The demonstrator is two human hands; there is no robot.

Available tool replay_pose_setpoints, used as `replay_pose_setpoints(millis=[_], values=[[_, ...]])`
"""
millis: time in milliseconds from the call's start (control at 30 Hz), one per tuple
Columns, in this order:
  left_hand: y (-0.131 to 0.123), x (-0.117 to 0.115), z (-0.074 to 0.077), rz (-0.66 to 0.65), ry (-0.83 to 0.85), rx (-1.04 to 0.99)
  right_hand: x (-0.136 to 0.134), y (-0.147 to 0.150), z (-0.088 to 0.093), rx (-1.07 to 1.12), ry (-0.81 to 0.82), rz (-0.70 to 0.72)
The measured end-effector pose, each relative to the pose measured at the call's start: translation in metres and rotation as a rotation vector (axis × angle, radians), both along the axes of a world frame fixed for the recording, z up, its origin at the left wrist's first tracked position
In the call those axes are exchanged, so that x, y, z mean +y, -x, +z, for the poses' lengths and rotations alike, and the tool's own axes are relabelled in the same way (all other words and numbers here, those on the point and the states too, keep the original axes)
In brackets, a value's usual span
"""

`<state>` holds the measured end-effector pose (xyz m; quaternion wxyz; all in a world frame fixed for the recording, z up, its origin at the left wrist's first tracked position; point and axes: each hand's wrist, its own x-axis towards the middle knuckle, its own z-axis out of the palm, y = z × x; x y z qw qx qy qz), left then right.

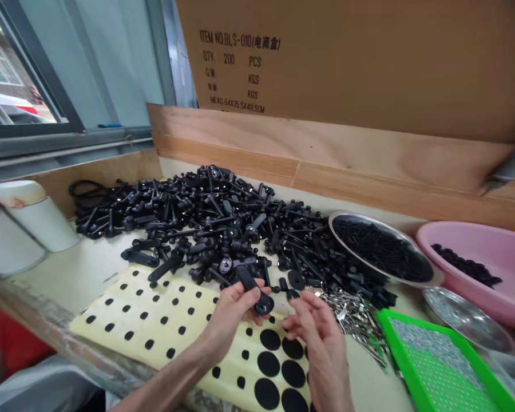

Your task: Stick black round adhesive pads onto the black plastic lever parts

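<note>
My left hand (234, 309) is closed around a black plastic lever-shaped part (249, 281), its round end pointing down and to the right. Beside it, my right hand (317, 323) pinches a small black piece (292, 294) between thumb and forefinger; its exact kind is too small to make out. Both hands are over a pale yellow sheet (120, 286), which carries small black dots on the left and larger black discs (268, 363) on the right. Just beyond the fingers lie a black ring-like disc (296, 279) and the edge of a heap of similar black parts (214, 214).
Loose shiny metal pieces (354, 320) lie right of my hands. Farther right are a steel bowl of black pieces (373, 246), a pink basin (467, 234), a smaller metal bowl (467, 320) and a green tray (388, 326). White containers (43, 223) stand left; a wooden board (240, 151) edges the back.
</note>
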<state>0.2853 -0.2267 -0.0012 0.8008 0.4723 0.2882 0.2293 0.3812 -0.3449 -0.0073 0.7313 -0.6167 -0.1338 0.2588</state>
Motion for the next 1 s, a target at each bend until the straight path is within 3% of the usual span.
replay_pose_setpoints(millis=[133, 267, 467, 1000], values=[[0.008, 0.007, -0.001, -0.092, 0.030, -0.014, -0.007, -0.009, -0.007, -0.037, 0.015, 0.109], [0.009, 0.006, -0.002, -0.128, 0.007, -0.045, -0.004, 0.000, -0.008, 0.011, 0.051, 0.226], [0.007, 0.008, -0.002, -0.126, 0.036, -0.051, -0.002, 0.004, -0.012, 0.008, 0.149, 0.265], [0.010, 0.008, 0.001, -0.170, -0.028, -0.054, -0.001, 0.001, -0.013, 0.007, 0.209, 0.286]])
